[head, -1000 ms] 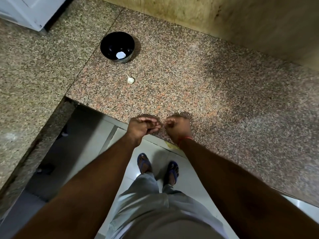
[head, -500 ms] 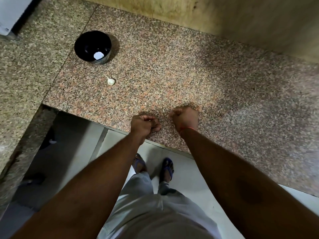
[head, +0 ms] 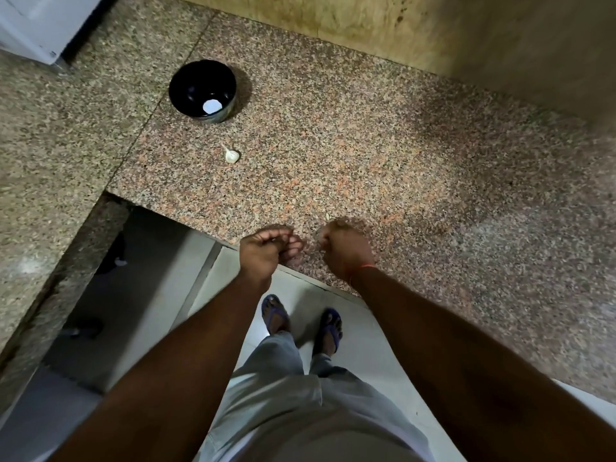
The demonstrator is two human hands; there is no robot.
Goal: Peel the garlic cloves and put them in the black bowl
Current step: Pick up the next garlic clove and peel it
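Here the black bowl (head: 202, 90) holds one white piece (head: 211, 107); both hands' grip contents unclear

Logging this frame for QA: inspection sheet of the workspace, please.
Surface: speckled granite counter, L-shaped.
Job's things: black bowl with a white spot inside; garlic piece lying apart, nearer the person.
Clutter: small skin flake.
Hands: left hand and right hand curled at the counter's front edge, apart; what they hold is hidden.
Cables: nothing seen.
Surroundings: yellowish wall, white appliance, tiled floor.
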